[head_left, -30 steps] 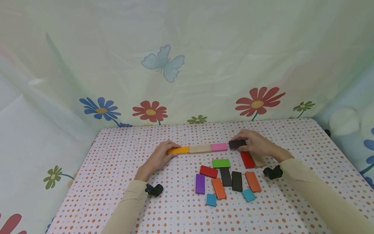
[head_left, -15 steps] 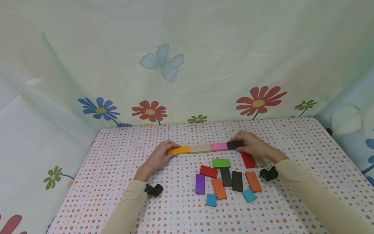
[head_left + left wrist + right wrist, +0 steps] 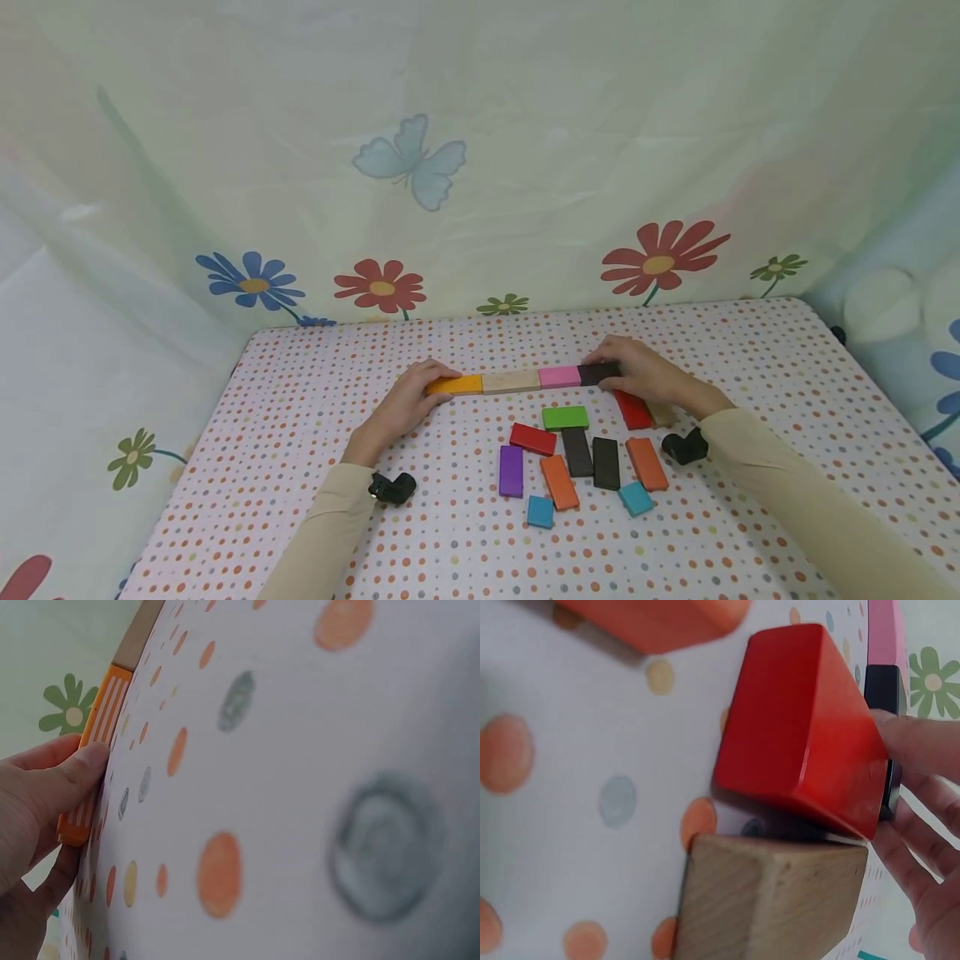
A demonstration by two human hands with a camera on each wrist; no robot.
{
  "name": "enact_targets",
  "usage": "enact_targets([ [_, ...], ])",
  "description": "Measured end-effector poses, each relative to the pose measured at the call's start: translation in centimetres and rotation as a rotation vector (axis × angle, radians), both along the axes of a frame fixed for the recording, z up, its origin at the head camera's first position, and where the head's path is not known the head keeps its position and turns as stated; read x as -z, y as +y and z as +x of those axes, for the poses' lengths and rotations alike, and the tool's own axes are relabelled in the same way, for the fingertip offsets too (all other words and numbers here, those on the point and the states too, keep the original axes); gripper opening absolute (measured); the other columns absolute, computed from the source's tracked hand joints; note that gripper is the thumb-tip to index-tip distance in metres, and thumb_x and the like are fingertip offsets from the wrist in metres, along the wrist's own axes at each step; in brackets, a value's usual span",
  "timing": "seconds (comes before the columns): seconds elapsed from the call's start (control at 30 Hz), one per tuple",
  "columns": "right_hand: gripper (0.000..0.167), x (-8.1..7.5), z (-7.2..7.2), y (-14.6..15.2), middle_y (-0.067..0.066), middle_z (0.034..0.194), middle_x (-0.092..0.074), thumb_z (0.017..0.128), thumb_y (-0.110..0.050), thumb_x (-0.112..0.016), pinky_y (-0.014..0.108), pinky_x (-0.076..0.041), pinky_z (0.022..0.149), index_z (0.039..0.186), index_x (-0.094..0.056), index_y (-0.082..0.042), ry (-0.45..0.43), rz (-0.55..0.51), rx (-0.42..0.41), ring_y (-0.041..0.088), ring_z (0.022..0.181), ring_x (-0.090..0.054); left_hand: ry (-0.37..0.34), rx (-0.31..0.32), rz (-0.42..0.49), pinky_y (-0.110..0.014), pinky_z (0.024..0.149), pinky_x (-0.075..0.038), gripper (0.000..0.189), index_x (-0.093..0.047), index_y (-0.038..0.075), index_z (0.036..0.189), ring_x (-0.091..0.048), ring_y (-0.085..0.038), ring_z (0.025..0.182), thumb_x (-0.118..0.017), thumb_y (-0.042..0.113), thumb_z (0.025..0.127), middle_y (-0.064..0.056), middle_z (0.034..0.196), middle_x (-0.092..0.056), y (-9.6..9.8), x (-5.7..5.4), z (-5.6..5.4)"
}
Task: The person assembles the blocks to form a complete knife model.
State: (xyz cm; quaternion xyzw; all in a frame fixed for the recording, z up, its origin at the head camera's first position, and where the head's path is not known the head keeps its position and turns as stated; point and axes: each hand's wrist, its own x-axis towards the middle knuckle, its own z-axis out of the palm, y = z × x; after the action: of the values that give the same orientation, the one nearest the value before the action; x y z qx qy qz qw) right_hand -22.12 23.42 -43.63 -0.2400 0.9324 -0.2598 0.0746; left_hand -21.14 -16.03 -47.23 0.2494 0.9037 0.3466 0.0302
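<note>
A row of blocks lies across the table in the head view: a yellow-orange block (image 3: 465,385), a plain wooden block (image 3: 512,382), a pink block (image 3: 559,377) and a black block (image 3: 594,374), end to end. My left hand (image 3: 407,402) pinches the yellow-orange block at the row's left end; thumb and fingers sit on opposite sides of it in the left wrist view. At the other end my right hand (image 3: 647,372) grips the black block, partly covering it. Just below that hand are a red block (image 3: 633,410) and a second wooden block (image 3: 662,414), side by side.
Nearer the body lie loose blocks: green (image 3: 565,417), red (image 3: 533,439), purple (image 3: 512,471), two dark (image 3: 577,452), two orange (image 3: 647,463) and two small blue (image 3: 540,512). A dotted cloth (image 3: 300,400) covers the table; a flowered curtain (image 3: 480,233) hangs behind.
My right hand has slid the black block left, closing the gap to the pink block. My left hand has stayed on the yellow-orange block.
</note>
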Motion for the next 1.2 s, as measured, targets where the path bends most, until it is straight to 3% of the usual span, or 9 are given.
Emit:
enact_targets([
  [0.17, 0.040, -0.3, 0.0, 0.1, 0.018, 0.118, -0.065, 0.089, -0.003, -0.081, 0.059, -0.051, 0.100, 0.127, -0.071, 0.002, -0.006, -0.010, 0.022, 0.034, 0.109, -0.061, -0.005, -0.003, -0.003, -0.045, 0.111, -0.046, 0.031, -0.072, 0.011, 0.130, -0.059, -0.025, 0.124, -0.072, 0.010, 0.099, -0.004, 0.128, -0.067, -0.1, 0.0, -0.2],
  [0.33, 0.040, -1.8, 0.9, -0.4, 0.017, 0.120, -0.062, 0.091, -0.011, -0.082, 0.061, -0.052, 0.098, 0.129, -0.071, -0.002, 0.034, -0.035, 0.016, 0.036, 0.112, -0.058, 0.014, -0.001, 0.001, -0.046, 0.110, -0.047, 0.032, -0.072, 0.011, 0.130, -0.059, -0.026, 0.123, -0.073, 0.009, 0.099, -0.005, 0.128, -0.067, -0.1, -0.3, -0.3],
  [0.43, 0.036, -2.6, 1.7, -1.6, 0.014, 0.121, -0.063, 0.092, -0.011, -0.082, 0.059, -0.053, 0.097, 0.126, -0.072, -0.004, 0.063, -0.075, -0.062, 0.035, 0.113, -0.058, 0.014, -0.013, -0.002, -0.046, 0.110, -0.047, 0.032, -0.072, 0.010, 0.130, -0.059, -0.026, 0.122, -0.073, 0.009, 0.099, -0.005, 0.128, -0.068, -0.3, -0.4, -0.2],
  [0.63, 0.024, -3.4, 4.1, -5.4, 0.001, 0.118, -0.063, 0.092, -0.008, -0.081, 0.045, -0.057, 0.092, 0.116, -0.076, -0.010, 0.103, -0.089, -0.331, 0.024, 0.108, -0.060, 0.009, -0.016, 0.000, -0.048, 0.110, -0.046, 0.032, -0.072, 0.011, 0.131, -0.059, -0.026, 0.122, -0.073, 0.010, 0.099, -0.005, 0.128, -0.067, -0.5, -0.1, 0.1],
  [0.77, 0.024, -3.2, 5.9, -7.9, -0.005, 0.118, -0.064, 0.093, -0.002, -0.078, 0.036, -0.057, 0.095, 0.115, -0.078, -0.013, 0.017, -0.077, -0.490, 0.015, 0.110, -0.060, 0.015, -0.007, 0.000, -0.048, 0.109, -0.047, 0.033, -0.072, 0.011, 0.131, -0.059, -0.026, 0.122, -0.074, 0.011, 0.098, -0.004, 0.128, -0.067, -0.6, 0.4, 0.3],
  [0.93, 0.030, -2.4, 7.3, -10.2, -0.012, 0.120, -0.064, 0.094, 0.005, -0.072, 0.029, -0.053, 0.100, 0.115, -0.080, -0.016, -0.118, -0.060, -0.553, 0.006, 0.114, -0.058, 0.019, -0.010, 0.008, -0.048, 0.109, -0.047, 0.032, -0.072, 0.013, 0.130, -0.059, -0.025, 0.122, -0.074, 0.010, 0.098, -0.003, 0.128, -0.068, -0.5, 0.7, 0.5],
  [1.1, 0.037, -1.7, 7.4, -11.3, -0.015, 0.120, -0.065, 0.091, 0.012, -0.069, 0.024, -0.052, 0.096, 0.115, -0.080, -0.014, -0.141, -0.037, -0.594, 0.002, 0.114, -0.057, 0.026, 0.007, 0.011, -0.049, 0.110, -0.046, 0.032, -0.072, 0.012, 0.130, -0.059, -0.026, 0.124, -0.073, 0.010, 0.099, -0.004, 0.129, -0.067, -0.3, 0.7, 0.4],
  [1.2, 0.036, -1.3, 7.2, -11.7, -0.015, 0.118, -0.065, 0.090, 0.011, -0.071, 0.027, -0.051, 0.101, 0.114, -0.081, -0.015, -0.127, -0.015, -0.612, 0.003, 0.115, -0.057, 0.035, 0.018, 0.020, -0.049, 0.110, -0.045, 0.031, -0.071, 0.012, 0.130, -0.058, -0.026, 0.125, -0.072, 0.010, 0.099, -0.004, 0.129, -0.067, -0.3, 0.6, 0.2],
])
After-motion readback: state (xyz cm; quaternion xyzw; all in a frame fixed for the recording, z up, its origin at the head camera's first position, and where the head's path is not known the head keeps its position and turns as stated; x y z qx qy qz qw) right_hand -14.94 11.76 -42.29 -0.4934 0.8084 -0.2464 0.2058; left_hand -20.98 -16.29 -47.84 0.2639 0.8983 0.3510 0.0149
